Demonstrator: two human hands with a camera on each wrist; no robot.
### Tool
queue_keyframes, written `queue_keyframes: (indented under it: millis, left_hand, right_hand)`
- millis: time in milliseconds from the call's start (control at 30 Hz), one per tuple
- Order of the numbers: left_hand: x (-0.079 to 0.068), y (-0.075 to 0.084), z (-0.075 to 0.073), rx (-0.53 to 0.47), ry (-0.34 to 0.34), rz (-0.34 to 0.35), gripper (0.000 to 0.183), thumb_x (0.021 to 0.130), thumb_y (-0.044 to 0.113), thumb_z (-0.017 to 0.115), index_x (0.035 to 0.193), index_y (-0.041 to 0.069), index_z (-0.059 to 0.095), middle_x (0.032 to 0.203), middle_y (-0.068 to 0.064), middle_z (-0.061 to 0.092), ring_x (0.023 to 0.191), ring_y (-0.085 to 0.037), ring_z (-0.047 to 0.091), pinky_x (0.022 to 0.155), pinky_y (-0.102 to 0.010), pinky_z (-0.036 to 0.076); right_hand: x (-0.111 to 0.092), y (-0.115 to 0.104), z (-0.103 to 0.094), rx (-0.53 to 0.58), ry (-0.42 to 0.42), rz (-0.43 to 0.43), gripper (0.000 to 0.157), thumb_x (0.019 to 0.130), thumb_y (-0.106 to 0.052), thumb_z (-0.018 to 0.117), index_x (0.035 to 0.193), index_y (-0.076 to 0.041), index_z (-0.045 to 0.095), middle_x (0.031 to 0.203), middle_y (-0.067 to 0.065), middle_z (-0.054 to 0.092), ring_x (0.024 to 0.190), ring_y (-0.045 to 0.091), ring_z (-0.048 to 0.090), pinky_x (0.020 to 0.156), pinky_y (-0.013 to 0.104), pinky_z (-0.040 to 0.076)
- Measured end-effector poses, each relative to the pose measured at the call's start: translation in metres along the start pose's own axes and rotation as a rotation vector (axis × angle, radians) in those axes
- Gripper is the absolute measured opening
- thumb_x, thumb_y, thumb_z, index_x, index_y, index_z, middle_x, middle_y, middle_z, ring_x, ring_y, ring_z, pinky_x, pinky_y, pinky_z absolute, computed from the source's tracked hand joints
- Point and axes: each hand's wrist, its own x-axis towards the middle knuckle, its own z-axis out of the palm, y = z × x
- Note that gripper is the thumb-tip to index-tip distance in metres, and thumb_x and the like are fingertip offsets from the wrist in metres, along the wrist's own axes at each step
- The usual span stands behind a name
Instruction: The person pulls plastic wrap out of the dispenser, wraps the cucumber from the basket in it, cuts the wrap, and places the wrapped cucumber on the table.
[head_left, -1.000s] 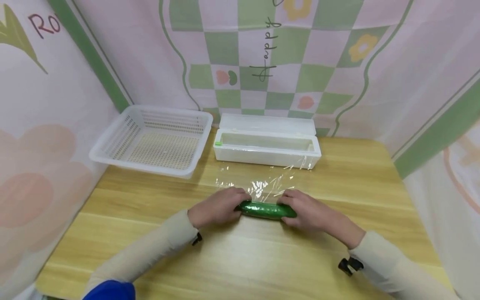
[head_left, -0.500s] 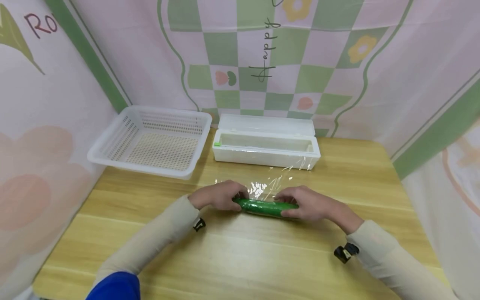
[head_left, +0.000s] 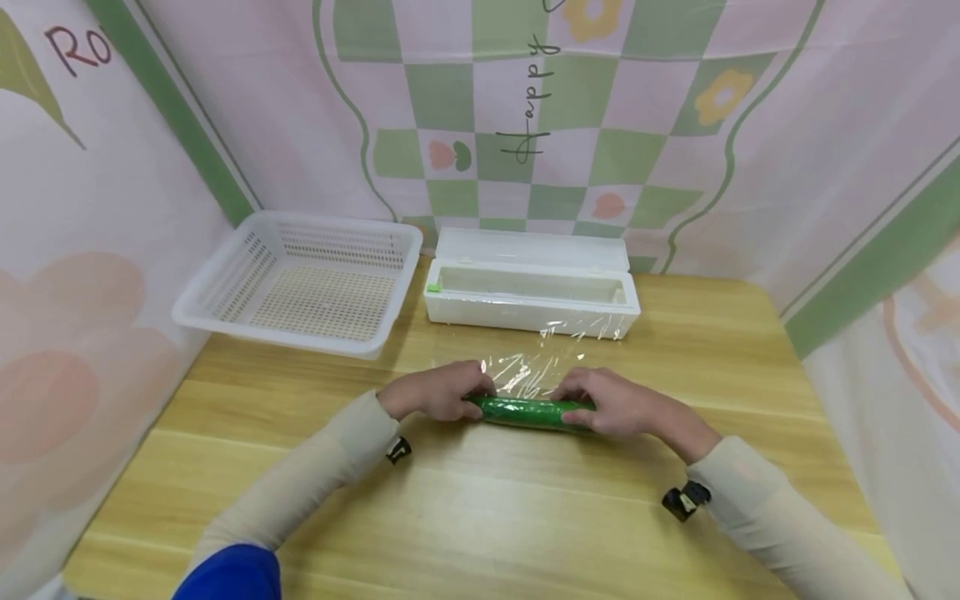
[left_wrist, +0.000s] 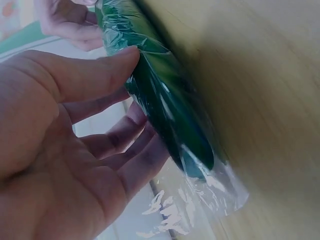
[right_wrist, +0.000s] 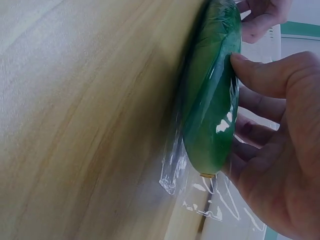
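Observation:
A green cucumber (head_left: pixel 525 412), lying crosswise low over the table in the head view, is wrapped in clear cling film (head_left: pixel 517 372). The film stretches from it toward a white cling film dispenser (head_left: pixel 531 315). My left hand (head_left: pixel 444 392) holds the cucumber's left end, thumb (left_wrist: pixel 112 67) on the near side and fingers behind. At the other end, my right hand (head_left: pixel 621 405) grips it the same way, its thumb (right_wrist: pixel 267 75) against the film. Loose film sticks out past both cucumber ends in the wrist views. The hands partly hide the ends in the head view.
A white perforated basket (head_left: pixel 401 308) stands at the back left of the wooden table (head_left: pixel 465 525). The dispenser's lid (head_left: pixel 531 249) is raised toward the patterned curtain (head_left: pixel 502 200) behind it.
Both hands have moved slightly away from the body toward the dispenser and shifted their hold. The cucumber has moved a little the same way, and the film's creases have changed.

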Motion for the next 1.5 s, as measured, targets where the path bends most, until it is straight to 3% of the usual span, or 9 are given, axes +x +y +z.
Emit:
queue_keyframes:
  millis: [167,300,433,667,933,1167,1333,1500]
  left_hand:
    - [0.0,0.001,0.0,-0.023,0.005,-0.031,0.035,0.1,0.01,0.07,0.135,0.005,0.066,0.122,-0.011,0.07,0.115,-0.023,0.065,0.11,-0.041,0.055]
    - [-0.001,0.002,0.0,-0.042,0.028,-0.062,0.037,0.1,0.01,0.07,0.137,0.006,0.063,0.126,-0.012,0.071,0.122,-0.026,0.066,0.112,-0.041,0.054]
    - [-0.001,0.002,0.0,-0.038,0.038,-0.08,0.03,0.101,0.012,0.07,0.13,0.007,0.066,0.119,-0.007,0.071,0.114,-0.023,0.067,0.106,-0.037,0.057]
    - [-0.001,0.002,0.0,-0.04,0.05,-0.079,0.018,0.101,0.012,0.07,0.119,0.008,0.071,0.107,-0.001,0.072,0.103,-0.016,0.066,0.1,-0.035,0.058]
    - [-0.001,0.001,0.0,-0.027,0.074,-0.065,0.021,0.102,0.011,0.068,0.122,0.007,0.071,0.111,-0.005,0.074,0.106,-0.019,0.069,0.102,-0.035,0.059]
    - [-0.001,-0.002,0.001,-0.057,0.12,-0.036,0.025,0.102,0.008,0.066,0.127,0.003,0.068,0.123,-0.012,0.072,0.115,-0.026,0.069,0.106,-0.037,0.058]
    - [0.0,-0.004,0.001,-0.052,0.137,-0.02,0.021,0.102,0.007,0.066,0.123,0.002,0.07,0.118,-0.012,0.07,0.111,-0.025,0.066,0.104,-0.038,0.057]
    - [0.001,-0.007,0.002,-0.041,0.149,-0.01,0.019,0.103,0.007,0.065,0.121,0.004,0.071,0.116,-0.01,0.073,0.111,-0.024,0.068,0.106,-0.04,0.057]
  right_hand:
    - [0.001,0.0,0.0,-0.035,0.014,-0.027,0.029,0.098,-0.02,0.073,0.124,-0.007,0.076,0.111,0.002,0.07,0.1,0.015,0.062,0.086,0.035,0.056]
    - [0.001,0.0,0.0,-0.053,0.008,-0.025,0.028,0.1,-0.02,0.071,0.126,-0.009,0.076,0.113,0.002,0.07,0.104,0.018,0.064,0.09,0.04,0.057]
    - [0.001,0.001,0.001,-0.051,0.008,-0.009,0.028,0.101,-0.02,0.069,0.126,-0.008,0.075,0.117,0.004,0.072,0.11,0.023,0.067,0.097,0.048,0.058]
    - [0.0,0.005,0.003,0.051,0.037,0.057,0.021,0.1,-0.02,0.071,0.119,-0.011,0.071,0.113,0.001,0.075,0.105,0.017,0.071,0.097,0.042,0.062]
    - [-0.003,0.007,0.004,-0.079,0.113,0.021,0.022,0.1,-0.024,0.071,0.118,-0.013,0.077,0.115,0.001,0.07,0.108,0.019,0.066,0.097,0.046,0.059]
    - [-0.002,0.007,0.005,-0.102,0.157,-0.004,0.023,0.099,-0.02,0.073,0.121,-0.015,0.07,0.103,-0.007,0.071,0.095,0.008,0.066,0.088,0.037,0.061]
    - [-0.006,0.005,0.008,-0.255,0.247,-0.083,0.017,0.099,-0.023,0.073,0.114,-0.016,0.076,0.109,-0.002,0.069,0.101,0.015,0.064,0.091,0.042,0.061]
    - [-0.009,0.002,0.012,-0.403,0.299,-0.141,0.031,0.096,-0.032,0.077,0.118,-0.01,0.078,0.108,0.002,0.068,0.094,0.014,0.061,0.082,0.037,0.06]
